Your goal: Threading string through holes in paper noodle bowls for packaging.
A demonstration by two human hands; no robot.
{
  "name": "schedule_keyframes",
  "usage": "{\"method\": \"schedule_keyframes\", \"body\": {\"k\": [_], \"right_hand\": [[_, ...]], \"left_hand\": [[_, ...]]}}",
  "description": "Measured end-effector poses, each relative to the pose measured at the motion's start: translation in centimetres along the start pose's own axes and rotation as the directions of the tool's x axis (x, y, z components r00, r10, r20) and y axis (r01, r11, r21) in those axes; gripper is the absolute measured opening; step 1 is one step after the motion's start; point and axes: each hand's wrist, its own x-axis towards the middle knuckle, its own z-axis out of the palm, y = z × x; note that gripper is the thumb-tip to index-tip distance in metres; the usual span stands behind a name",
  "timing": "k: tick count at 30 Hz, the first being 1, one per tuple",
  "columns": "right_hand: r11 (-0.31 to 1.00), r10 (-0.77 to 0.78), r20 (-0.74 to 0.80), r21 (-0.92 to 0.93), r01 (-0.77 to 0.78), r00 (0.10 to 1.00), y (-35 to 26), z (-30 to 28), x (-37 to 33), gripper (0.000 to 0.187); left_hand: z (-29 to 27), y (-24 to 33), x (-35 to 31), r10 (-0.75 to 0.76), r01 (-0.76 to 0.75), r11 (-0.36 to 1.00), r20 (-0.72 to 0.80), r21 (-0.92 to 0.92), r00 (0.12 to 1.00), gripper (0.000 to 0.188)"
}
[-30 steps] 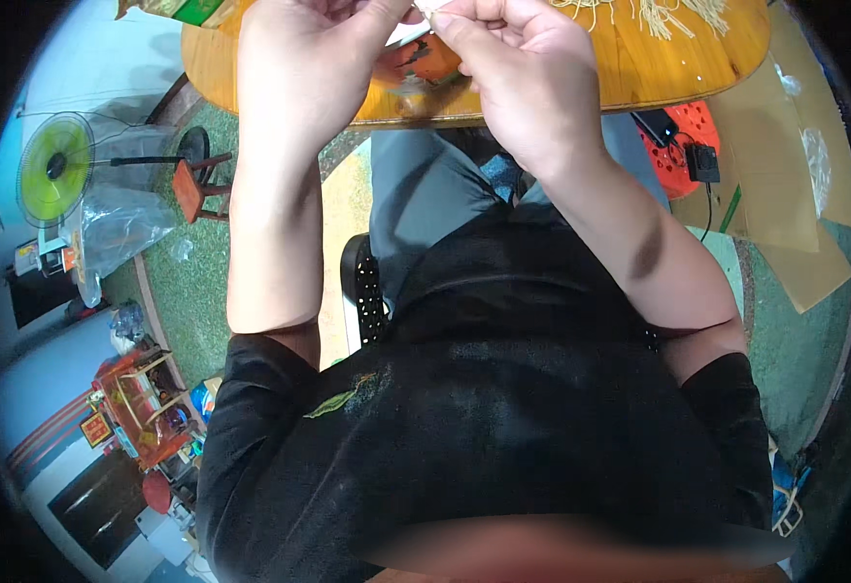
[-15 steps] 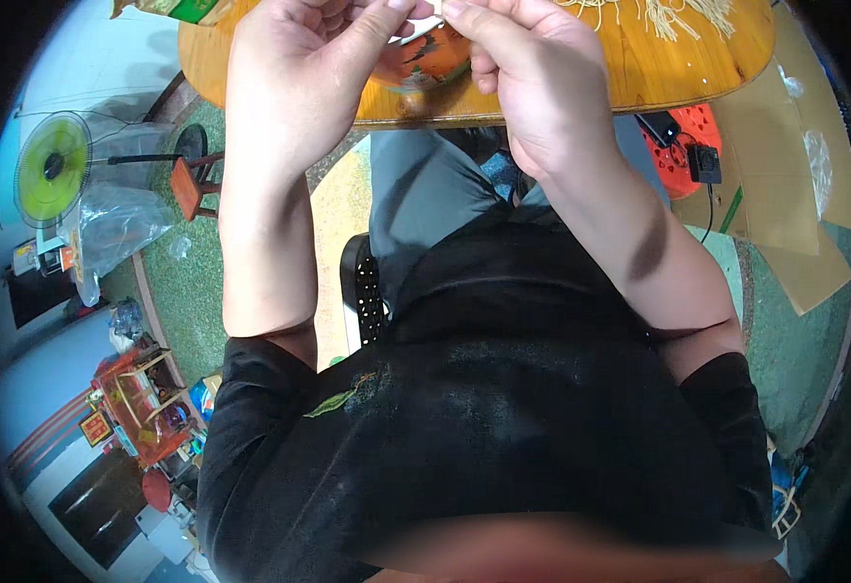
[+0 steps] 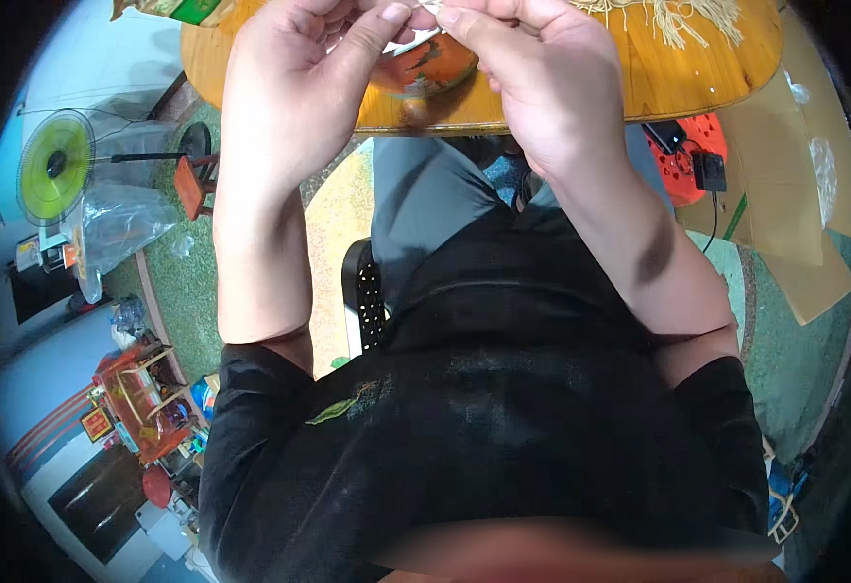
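Note:
Above the near edge of the wooden table [image 3: 668, 83], my two hands meet at the top of the view. My left hand [image 3: 294, 97] is closed, thumb pressed toward curled fingers. Across from it, my right hand [image 3: 561, 87] pinches with thumb and forefinger. Between the fingertips shows a small cream-coloured strand [image 3: 431, 6], partly cut off by the upper edge. Below the hands sits a round orange-and-dark object [image 3: 430, 70] with a white piece [image 3: 412, 42] on top, half hidden by my fingers.
Cream cords with frayed ends [image 3: 683, 21] lie on the table at right. A green item [image 3: 195, 10] is at its far left. On the left stand a fan [image 3: 56, 165] and a small stool [image 3: 192, 187]. A red stool [image 3: 693, 146] holds a black adapter; cardboard [image 3: 785, 194] lies beyond.
My hands stay together at nearly the same place. The right hand has turned slightly and shifted a little right; the view has moved slightly.

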Motion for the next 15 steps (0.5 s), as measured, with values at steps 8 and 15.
{"method": "schedule_keyframes", "body": {"k": [8, 15], "right_hand": [[0.999, -0.002, 0.034, -0.046, 0.003, 0.999, -0.1, -0.4, 0.2, 0.019], [0.999, 0.031, 0.062, 0.032, -0.033, 0.998, -0.1, -0.6, 0.5, 0.019]], "left_hand": [[-0.8, 0.1, 1.0, 0.012, -0.018, 0.998, 0.108, 0.057, 0.994, 0.023], [-0.4, 1.1, 2.1, -0.034, 0.017, 0.986, 0.103, 0.168, 0.994, 0.016]]}}
